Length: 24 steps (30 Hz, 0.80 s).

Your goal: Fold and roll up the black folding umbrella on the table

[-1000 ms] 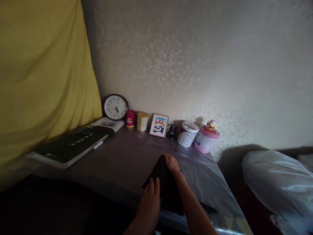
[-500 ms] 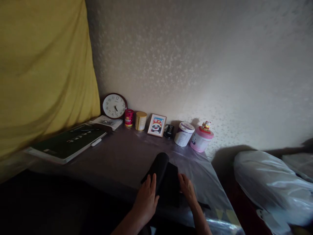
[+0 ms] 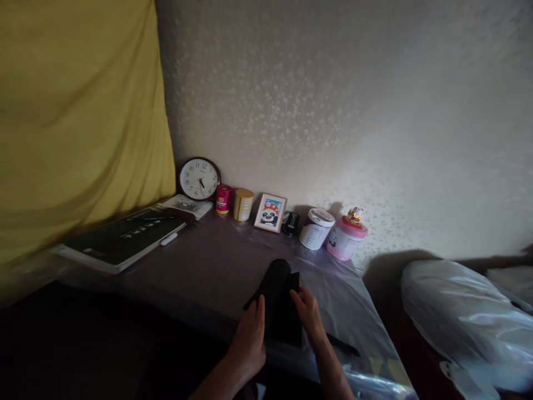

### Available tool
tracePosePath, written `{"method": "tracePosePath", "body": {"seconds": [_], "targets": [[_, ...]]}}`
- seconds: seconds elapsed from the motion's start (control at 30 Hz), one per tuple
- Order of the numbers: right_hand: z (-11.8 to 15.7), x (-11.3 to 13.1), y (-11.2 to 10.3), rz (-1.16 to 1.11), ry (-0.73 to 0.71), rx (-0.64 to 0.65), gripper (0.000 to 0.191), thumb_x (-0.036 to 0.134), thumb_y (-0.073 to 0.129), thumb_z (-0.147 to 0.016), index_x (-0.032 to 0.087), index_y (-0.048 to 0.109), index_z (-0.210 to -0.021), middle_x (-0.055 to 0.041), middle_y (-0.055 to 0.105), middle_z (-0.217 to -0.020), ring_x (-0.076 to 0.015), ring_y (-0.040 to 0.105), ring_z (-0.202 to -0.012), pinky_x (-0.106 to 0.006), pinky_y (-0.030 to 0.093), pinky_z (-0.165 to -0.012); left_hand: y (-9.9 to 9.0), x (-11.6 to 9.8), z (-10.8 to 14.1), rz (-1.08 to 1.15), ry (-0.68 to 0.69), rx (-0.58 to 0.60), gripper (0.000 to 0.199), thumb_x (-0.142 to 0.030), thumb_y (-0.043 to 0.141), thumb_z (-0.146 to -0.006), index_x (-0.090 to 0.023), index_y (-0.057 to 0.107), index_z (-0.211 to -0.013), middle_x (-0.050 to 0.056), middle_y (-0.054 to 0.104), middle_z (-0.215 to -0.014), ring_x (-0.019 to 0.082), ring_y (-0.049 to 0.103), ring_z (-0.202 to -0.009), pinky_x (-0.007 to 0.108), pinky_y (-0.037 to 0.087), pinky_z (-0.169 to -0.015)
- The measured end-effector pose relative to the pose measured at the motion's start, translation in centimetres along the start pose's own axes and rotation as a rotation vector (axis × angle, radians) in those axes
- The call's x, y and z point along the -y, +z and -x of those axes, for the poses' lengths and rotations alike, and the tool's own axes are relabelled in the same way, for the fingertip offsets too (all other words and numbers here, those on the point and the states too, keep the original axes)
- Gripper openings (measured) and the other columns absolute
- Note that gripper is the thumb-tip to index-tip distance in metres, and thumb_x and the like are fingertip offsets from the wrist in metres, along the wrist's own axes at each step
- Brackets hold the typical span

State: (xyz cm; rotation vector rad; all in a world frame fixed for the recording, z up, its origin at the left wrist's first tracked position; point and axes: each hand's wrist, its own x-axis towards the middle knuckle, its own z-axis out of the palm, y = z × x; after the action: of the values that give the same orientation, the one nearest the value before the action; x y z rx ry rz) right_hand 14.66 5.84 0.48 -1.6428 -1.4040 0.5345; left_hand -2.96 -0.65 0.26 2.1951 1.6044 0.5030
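Observation:
A black item, partly rolled or folded, lies at the front edge of the table; its exact kind is too dark to tell. My left hand is wrapped against its left side, fingers pointing up along the roll. On the right, my right hand pinches the loose flap of the same black item near its upper edge. A thin black strap lies on the table just right of my right wrist.
Along the wall stand a clock, a red can, a yellow-lidded can, a framed panda picture, a white tub and a pink tub. A green book lies left; plastic-covered bags sit right.
My right hand has moved left and slightly up, drawing the flap closer to the roll. My left hand stays against the roll. The whole view has shifted slightly.

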Motion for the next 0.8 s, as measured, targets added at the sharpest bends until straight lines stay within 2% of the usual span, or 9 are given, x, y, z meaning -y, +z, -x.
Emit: {"method": "tracePosePath", "body": {"seconds": [0.23, 0.47, 0.63, 0.73, 0.8], "targets": [[-1.2, 3.1, 2.6, -0.074, -0.038, 0.062, 0.044, 0.044, 0.055, -0.073, 0.011, 0.063, -0.100, -0.0064, 0.067, -0.073, -0.0204, 0.062, -0.069, -0.028, 0.047, -0.059, -0.3, -0.3, 0.2, -0.077, -0.043, 0.025, 0.086, 0.006, 0.045, -0.060, -0.001, 0.014, -0.140, 0.022, 0.033, -0.141, 0.023, 0.035, -0.129, 0.031, 0.030, -0.105], [-1.7, 3.8, 4.0, -0.030, -0.031, 0.110, 0.030, 0.033, 0.058, -0.071, 0.015, 0.060, -0.094, -0.0053, 0.067, -0.074, -0.0185, 0.063, -0.069, -0.027, 0.049, -0.060, -0.4, -0.1, 0.2, -0.086, -0.023, 0.008, 0.084, 0.005, 0.045, -0.061, -0.002, 0.017, -0.140, 0.020, 0.037, -0.139, 0.023, 0.037, -0.127, 0.030, 0.031, -0.104], [-1.6, 4.5, 4.4, -0.112, -0.027, 0.360, 0.023, 0.033, 0.048, -0.079, 0.017, 0.055, -0.092, 0.0033, 0.061, -0.057, -0.0102, 0.054, -0.043, -0.021, 0.044, -0.043, -0.4, 0.5, -0.1, -0.077, -0.008, -0.012, 0.071, -0.003, 0.049, -0.067, -0.002, 0.029, -0.135, 0.020, 0.042, -0.136, 0.024, 0.042, -0.124, 0.031, 0.032, -0.103], [-1.5, 4.9, 4.6, -0.121, -0.041, 0.427, 0.021, 0.034, 0.044, -0.081, 0.017, 0.055, -0.083, 0.0026, 0.062, -0.057, -0.0089, 0.054, -0.044, -0.019, 0.043, -0.044, -0.3, 1.0, 0.3, -0.057, -0.006, -0.019, 0.064, -0.009, 0.053, -0.070, -0.001, 0.034, -0.131, 0.021, 0.045, -0.133, 0.025, 0.045, -0.122, 0.032, 0.033, -0.103], [-1.5, 5.1, 4.6, -0.108, -0.044, 0.440, 0.021, 0.034, 0.044, -0.082, 0.017, 0.055, -0.080, 0.0021, 0.063, -0.058, -0.0089, 0.055, -0.045, -0.019, 0.044, -0.045, -0.2, 1.3, 0.8, -0.060, 0.002, -0.057, 0.068, -0.012, 0.053, -0.072, 0.001, 0.027, -0.134, 0.023, 0.042, -0.134, 0.026, 0.042, -0.124, 0.035, 0.034, -0.103]]}}
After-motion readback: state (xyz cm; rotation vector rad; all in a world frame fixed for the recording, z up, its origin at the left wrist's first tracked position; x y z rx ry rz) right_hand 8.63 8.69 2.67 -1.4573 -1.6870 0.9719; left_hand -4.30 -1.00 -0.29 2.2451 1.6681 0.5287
